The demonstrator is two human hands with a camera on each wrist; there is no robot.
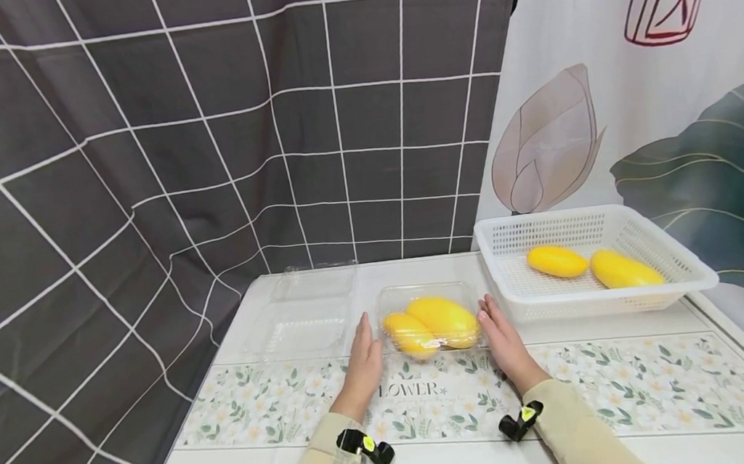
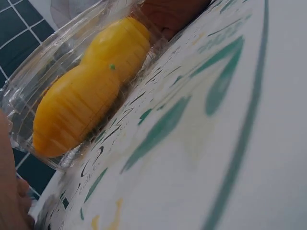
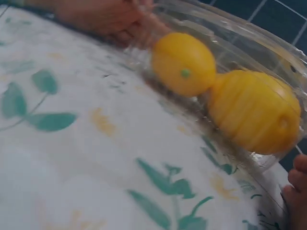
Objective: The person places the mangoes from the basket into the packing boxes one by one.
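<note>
A clear plastic box (image 1: 387,298) stands on the table in the head view, with two yellow mangoes (image 1: 447,321) inside it, one larger than the other. My left hand (image 1: 361,367) lies along the box's left side, fingers straight. Along the opposite side my right hand (image 1: 508,341) also has straight fingers, with the fingertips close to the wall. Both wrist views show the mangoes (image 2: 76,110) (image 3: 254,110) through the clear plastic. Whether the lid is fastened cannot be told.
A white perforated basket (image 1: 614,303) at the back right holds two more yellow mangoes (image 1: 624,269). Left of the box lies another clear container (image 1: 304,335), opened out flat. A floral strip (image 1: 261,404) crosses the white table. A dark gridded curtain (image 1: 363,116) hangs behind.
</note>
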